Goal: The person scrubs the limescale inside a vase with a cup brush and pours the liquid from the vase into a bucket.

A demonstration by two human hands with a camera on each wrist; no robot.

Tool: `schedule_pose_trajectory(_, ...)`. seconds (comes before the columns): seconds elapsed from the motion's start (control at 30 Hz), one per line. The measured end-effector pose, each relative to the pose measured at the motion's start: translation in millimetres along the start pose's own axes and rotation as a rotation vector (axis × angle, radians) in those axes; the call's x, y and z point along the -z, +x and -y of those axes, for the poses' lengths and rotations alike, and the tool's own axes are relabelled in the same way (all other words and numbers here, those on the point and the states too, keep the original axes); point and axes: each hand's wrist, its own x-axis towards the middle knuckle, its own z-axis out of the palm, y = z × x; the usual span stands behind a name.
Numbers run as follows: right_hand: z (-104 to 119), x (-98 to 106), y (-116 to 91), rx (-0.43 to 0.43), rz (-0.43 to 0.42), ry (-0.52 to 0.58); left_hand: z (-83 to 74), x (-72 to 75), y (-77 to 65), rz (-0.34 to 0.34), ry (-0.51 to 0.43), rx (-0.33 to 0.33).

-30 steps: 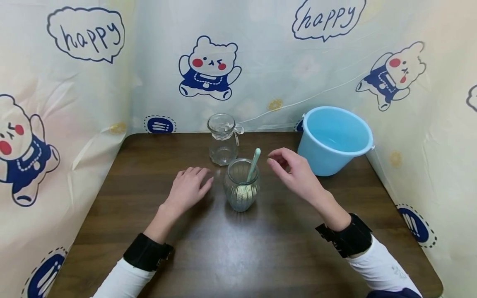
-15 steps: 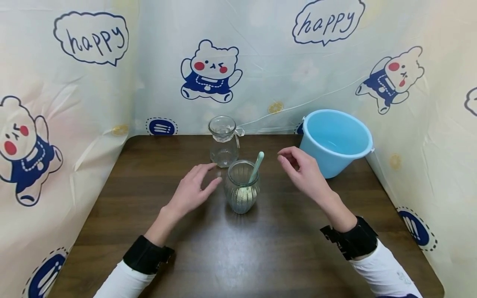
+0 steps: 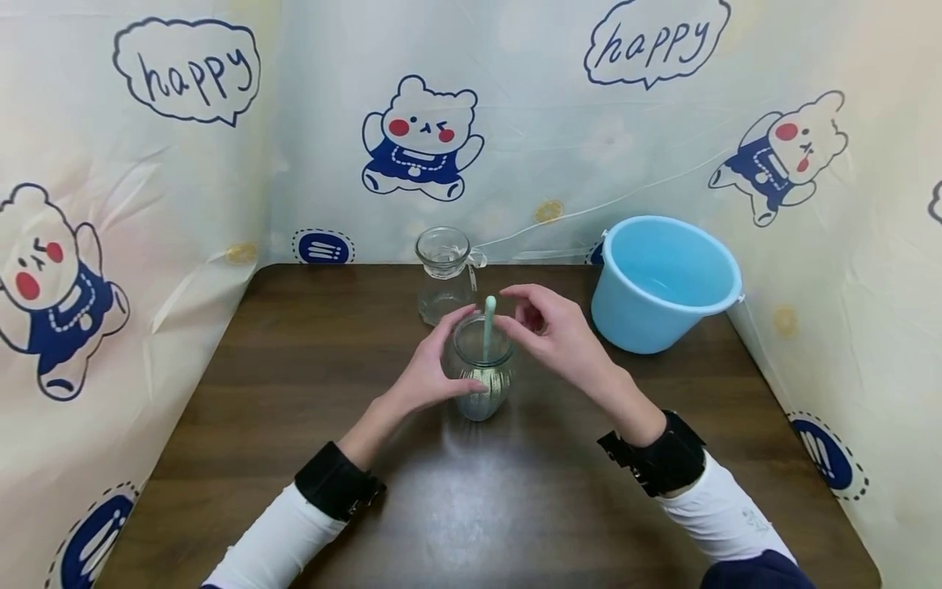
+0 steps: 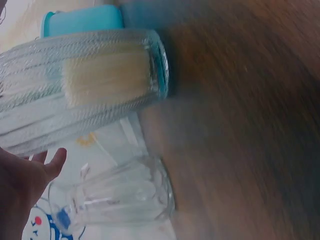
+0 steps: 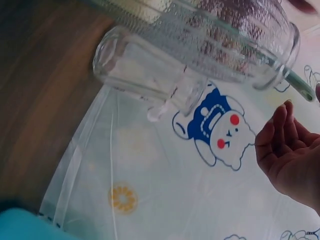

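A ribbed glass jar (image 3: 482, 399) with cream-coloured contents stands upright on the wooden table. A slim pale-green handle (image 3: 489, 327) rises out of its mouth; the lower end is hidden, so its kind does not show. The left hand (image 3: 427, 372) is spread about the jar's left side, thumb across the front and fingers reaching past the rim; whether they touch the glass is unclear. At the right of the rim is the right hand (image 3: 555, 331), thumb and forefinger parted close to the handle. In the right wrist view, that hand's fingers (image 5: 282, 130) are apart from the green handle (image 5: 300, 86).
A clear glass bottle (image 3: 439, 296) with a ribbon at its neck stands just behind the jar. The light-blue bucket (image 3: 640, 323) is at the back right of the table (image 3: 294, 393). A printed curtain (image 3: 530, 123) encloses the back and sides.
The left hand has moved right and come around the jar. The right hand first drew away, then came left to the rim. The green handle has swung from leaning right to nearly upright.
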Motion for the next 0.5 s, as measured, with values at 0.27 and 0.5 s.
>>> schedule_pose_trajectory(0.27, 11, -18, 12, 0.134, 0.041, 0.033, 5.4, -10.0, -1.8, -0.055, -0.067, 0.081)
schedule_pose_trajectory(0.5, 15, -25, 22, 0.195, 0.064, 0.046, 8.3, -15.1, 5.2, -0.054, -0.135, 0.057)
